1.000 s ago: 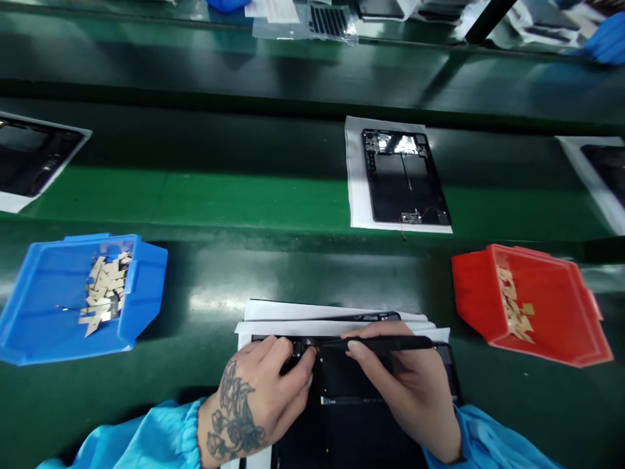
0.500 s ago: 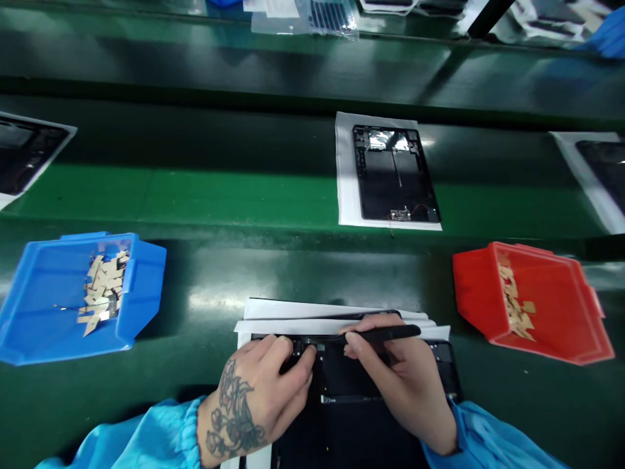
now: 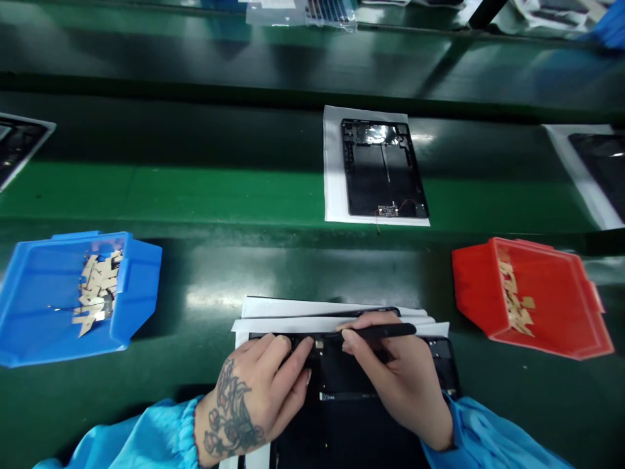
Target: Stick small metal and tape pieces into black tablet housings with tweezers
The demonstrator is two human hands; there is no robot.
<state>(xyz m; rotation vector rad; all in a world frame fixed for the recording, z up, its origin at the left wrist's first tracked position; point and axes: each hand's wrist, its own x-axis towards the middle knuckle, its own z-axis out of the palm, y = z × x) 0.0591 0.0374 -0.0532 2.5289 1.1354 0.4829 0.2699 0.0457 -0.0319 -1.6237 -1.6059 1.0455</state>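
Below me an opened black tablet housing [image 3: 351, 423] lies on white sheets, with a pale ribbon cable [image 3: 346, 396] across it. My left hand [image 3: 258, 394] rests on its upper left edge, index finger stretched to the top rim and thumb apart below. Whether a small part lies under those fingertips is hidden. My right hand [image 3: 395, 371] pinches black tweezers [image 3: 385, 331], held nearly level along the top edge. Their tips point left toward my left index finger, close to a small light-coloured piece [image 3: 319, 344] on the housing.
A blue bin [image 3: 144, 286] with pale tabs [image 3: 100, 280] stands at left, a red bin [image 3: 473, 286] with tan pieces [image 3: 515, 299] at right. Beyond, another tablet housing [image 3: 378, 176] lies on a white sheet on the green belt [image 3: 219, 195], with more at both sides.
My left index finger has straightened toward the top rim, and the thumb now shows below it. My right hand stays almost in place with the tweezers. The housings on the belt have shifted left.
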